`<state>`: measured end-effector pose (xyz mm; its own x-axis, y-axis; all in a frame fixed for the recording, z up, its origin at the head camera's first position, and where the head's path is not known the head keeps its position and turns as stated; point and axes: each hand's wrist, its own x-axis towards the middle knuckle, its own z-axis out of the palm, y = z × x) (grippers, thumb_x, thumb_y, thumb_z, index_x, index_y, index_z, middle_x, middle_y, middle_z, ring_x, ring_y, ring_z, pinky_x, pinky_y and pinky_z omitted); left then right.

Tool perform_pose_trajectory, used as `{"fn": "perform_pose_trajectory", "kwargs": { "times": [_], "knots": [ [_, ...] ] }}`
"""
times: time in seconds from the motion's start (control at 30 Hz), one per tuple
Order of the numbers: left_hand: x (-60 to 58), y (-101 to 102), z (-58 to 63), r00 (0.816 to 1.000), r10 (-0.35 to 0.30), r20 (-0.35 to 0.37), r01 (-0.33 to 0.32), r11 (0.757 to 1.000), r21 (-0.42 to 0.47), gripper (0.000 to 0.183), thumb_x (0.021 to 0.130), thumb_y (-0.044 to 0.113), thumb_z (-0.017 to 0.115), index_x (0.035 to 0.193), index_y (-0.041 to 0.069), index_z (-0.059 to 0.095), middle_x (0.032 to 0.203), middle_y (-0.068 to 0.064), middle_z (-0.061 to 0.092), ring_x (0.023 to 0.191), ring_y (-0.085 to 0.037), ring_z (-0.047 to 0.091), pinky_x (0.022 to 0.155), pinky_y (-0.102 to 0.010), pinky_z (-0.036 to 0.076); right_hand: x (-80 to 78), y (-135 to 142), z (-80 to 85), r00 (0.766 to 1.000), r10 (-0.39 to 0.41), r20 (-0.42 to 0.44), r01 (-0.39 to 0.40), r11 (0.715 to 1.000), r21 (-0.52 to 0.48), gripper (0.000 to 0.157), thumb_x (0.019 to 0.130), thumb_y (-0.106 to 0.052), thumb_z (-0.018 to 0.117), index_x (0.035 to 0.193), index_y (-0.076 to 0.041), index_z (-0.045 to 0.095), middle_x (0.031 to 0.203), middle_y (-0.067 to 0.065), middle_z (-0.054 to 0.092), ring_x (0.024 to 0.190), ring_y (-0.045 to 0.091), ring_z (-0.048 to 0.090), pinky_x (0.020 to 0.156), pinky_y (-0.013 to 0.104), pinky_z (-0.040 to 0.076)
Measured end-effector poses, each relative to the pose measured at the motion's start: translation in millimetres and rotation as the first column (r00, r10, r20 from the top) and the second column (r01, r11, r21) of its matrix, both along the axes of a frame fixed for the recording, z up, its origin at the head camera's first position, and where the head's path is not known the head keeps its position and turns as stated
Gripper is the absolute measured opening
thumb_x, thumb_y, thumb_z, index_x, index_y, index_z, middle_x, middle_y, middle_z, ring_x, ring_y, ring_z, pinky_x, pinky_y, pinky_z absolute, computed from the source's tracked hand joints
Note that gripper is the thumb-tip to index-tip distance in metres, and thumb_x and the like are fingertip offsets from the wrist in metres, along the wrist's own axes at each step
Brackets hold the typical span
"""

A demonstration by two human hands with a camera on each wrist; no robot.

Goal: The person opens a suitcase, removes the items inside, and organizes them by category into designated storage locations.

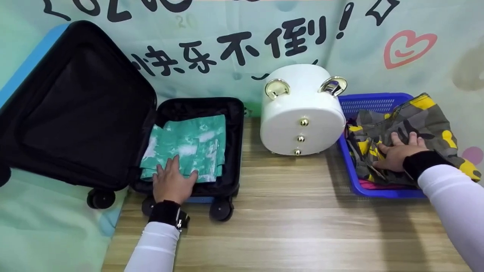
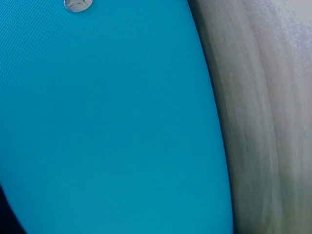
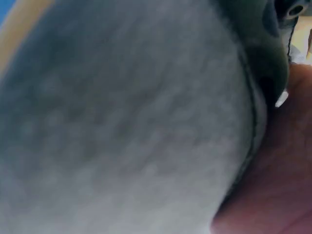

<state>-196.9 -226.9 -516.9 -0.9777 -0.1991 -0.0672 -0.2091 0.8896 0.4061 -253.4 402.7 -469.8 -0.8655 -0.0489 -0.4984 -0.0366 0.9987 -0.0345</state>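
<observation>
My left hand [image 1: 173,183] rests with fingers spread on the near edge of a folded green-and-white tie-dye garment [image 1: 185,145]. The garment lies flat in the black-lined base of an open suitcase [image 1: 235,151]. Over at the right, my right hand [image 1: 401,153] lies on a grey, black and yellow camouflage garment [image 1: 435,122], fingers spread apart. That garment is heaped in a blue plastic basket [image 1: 351,179] and hangs over its right side. Close up in the right wrist view, grey cloth [image 3: 131,117] lies beside part of the hand.
The suitcase lid [image 1: 83,109] leans open on the left. Between suitcase and basket stands a white rounded case [image 1: 298,94] with gold ear-shaped parts and knobs. Pink cloth [image 1: 378,185] shows low in the basket. The suitcase's blue outer side [image 2: 112,122] fills much of the left wrist view.
</observation>
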Motion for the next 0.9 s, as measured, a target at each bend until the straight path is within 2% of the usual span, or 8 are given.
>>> {"fn": "perform_pose_trajectory", "kwargs": {
  "times": [0.27,0.43,0.5,0.57,0.67,0.7,0.8,0.9],
  "knots": [
    [-1.3,-1,4.3,1.0,-0.006,0.019,0.005,0.999,0.037,0.089,0.102,0.054,0.058,0.169,0.011,0.019,0.174,-0.025,0.018,0.159,-0.058,0.002,0.129,-0.069,0.004,-3.5,-4,-3.2,0.999,0.035,-0.004,-0.035,0.999,0.023,0.099,0.098,-0.073,0.051,0.161,0.001,0.031,0.161,0.044,0.012,0.139,0.081,-0.006,0.117,0.083,0.002],
    [-2.9,-16,20.9,0.999,-0.008,0.047,0.002,0.992,0.128,0.092,0.102,0.049,0.06,0.169,0.007,0.014,0.174,-0.026,0.017,0.159,-0.056,0.01,0.129,-0.067,0.01,10.9,-23,9.8,0.994,0.071,-0.089,-0.071,0.997,0.008,0.092,0.104,-0.063,0.05,0.157,0.01,0.036,0.157,0.049,0.018,0.144,0.074,0.009,0.119,0.079,0.009],
    [-3.2,-29,29.0,0.999,0.004,0.054,-0.013,0.987,0.158,0.092,0.102,0.046,0.059,0.169,0.003,0.012,0.173,-0.027,0.019,0.159,-0.053,0.017,0.129,-0.064,0.017,22.5,-38,21.9,0.985,0.108,-0.136,-0.107,0.994,0.018,0.074,0.105,-0.055,0.053,0.141,0.011,0.058,0.143,0.048,0.046,0.134,0.069,0.041,0.115,0.077,0.03],
    [-5.0,-42,36.0,0.998,0.02,0.059,-0.03,0.985,0.167,0.091,0.103,0.043,0.057,0.168,0.0,0.011,0.172,-0.028,0.02,0.158,-0.05,0.023,0.128,-0.061,0.024,35.8,-59,35.6,0.974,0.144,-0.177,-0.144,0.99,0.012,0.056,0.105,-0.048,0.055,0.112,0.004,0.071,0.115,0.036,0.069,0.107,0.056,0.065,0.096,0.072,0.05],
    [-7.1,-58,42.1,0.994,0.039,0.099,-0.055,0.984,0.167,0.091,0.104,0.04,0.054,0.167,-0.004,0.007,0.172,-0.031,0.017,0.158,-0.049,0.023,0.128,-0.058,0.026,55.1,-100,51.1,0.961,0.173,-0.215,-0.191,0.979,-0.068,0.044,0.104,-0.048,0.058,0.081,-0.011,0.065,0.078,0.007,0.068,0.072,0.028,0.066,0.067,0.061,0.057],
    [-7.5,-61,43.0,0.992,0.044,0.115,-0.063,0.984,0.164,0.091,0.104,0.04,0.054,0.167,-0.004,0.006,0.172,-0.031,0.016,0.158,-0.049,0.023,0.128,-0.058,0.026,60.9,-116,54.8,0.958,0.185,-0.218,-0.21,0.973,-0.099,0.043,0.103,-0.05,0.058,0.081,-0.013,0.065,0.078,0.004,0.067,0.071,0.025,0.065,0.066,0.059,0.057],
    [-9.0,-65,44.6,0.986,0.051,0.156,-0.076,0.984,0.162,0.091,0.104,0.042,0.053,0.167,-0.005,0.006,0.172,-0.032,0.014,0.158,-0.05,0.021,0.128,-0.058,0.025,76.1,-165,62.0,0.933,0.234,-0.272,-0.289,0.939,-0.186,0.046,0.103,-0.051,0.06,0.107,-0.007,0.075,0.098,0.012,0.077,0.088,0.035,0.074,0.081,0.063,0.059],
    [-10.6,-64,46.9,0.982,0.052,0.18,-0.08,0.985,0.154,0.092,0.103,0.044,0.052,0.167,-0.005,0.006,0.172,-0.032,0.014,0.157,-0.05,0.022,0.128,-0.058,0.026,82.4,-213,61.3,0.892,0.279,-0.355,-0.386,0.88,-0.278,0.053,0.103,-0.049,0.062,0.131,-0.005,0.071,0.122,0.019,0.076,0.11,0.043,0.073,0.097,0.063,0.056]
  ]
}}
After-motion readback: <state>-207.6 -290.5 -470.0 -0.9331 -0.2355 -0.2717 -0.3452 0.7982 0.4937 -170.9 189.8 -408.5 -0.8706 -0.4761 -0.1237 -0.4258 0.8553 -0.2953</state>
